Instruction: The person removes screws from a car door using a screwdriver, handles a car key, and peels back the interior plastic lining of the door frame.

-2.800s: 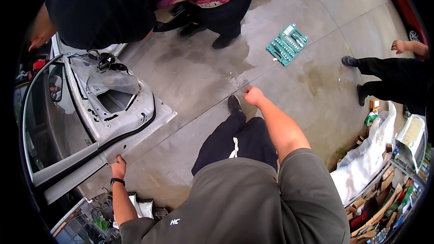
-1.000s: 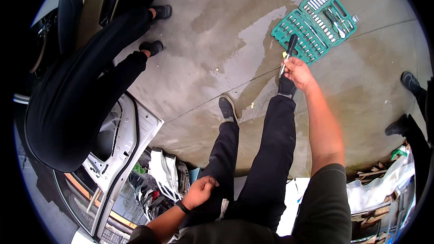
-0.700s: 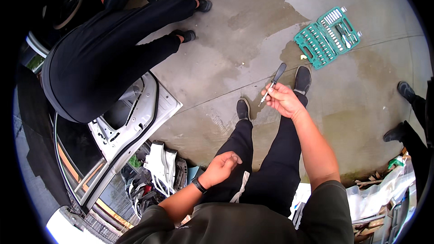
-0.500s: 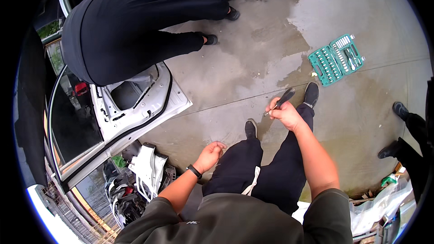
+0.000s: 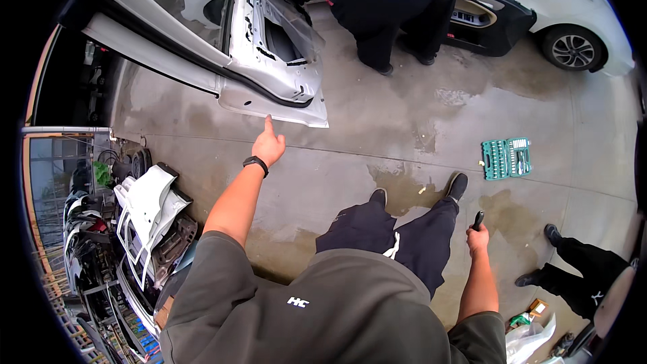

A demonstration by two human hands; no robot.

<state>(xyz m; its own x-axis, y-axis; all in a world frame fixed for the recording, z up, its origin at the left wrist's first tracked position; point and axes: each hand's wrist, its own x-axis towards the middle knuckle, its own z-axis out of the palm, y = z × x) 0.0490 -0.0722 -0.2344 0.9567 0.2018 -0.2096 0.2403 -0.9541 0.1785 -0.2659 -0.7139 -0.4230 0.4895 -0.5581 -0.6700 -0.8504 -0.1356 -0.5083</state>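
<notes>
Reaching forward, the left hand (image 5: 269,146) is loosely open, forefinger extended toward the lower edge of the detached silver car door (image 5: 269,71) lying on the concrete floor (image 5: 377,128). Hanging at the side, the right hand (image 5: 477,237) is clamped around a black-handled tool (image 5: 478,219) (its type unclear). A green socket-set case (image 5: 507,158) lies open, well apart.

Car body repair yard. Detached silver car door (image 5: 269,47) on stained concrete floor (image 5: 377,135). Green socket set (image 5: 507,158), stacked white body panels (image 5: 145,202).
</notes>
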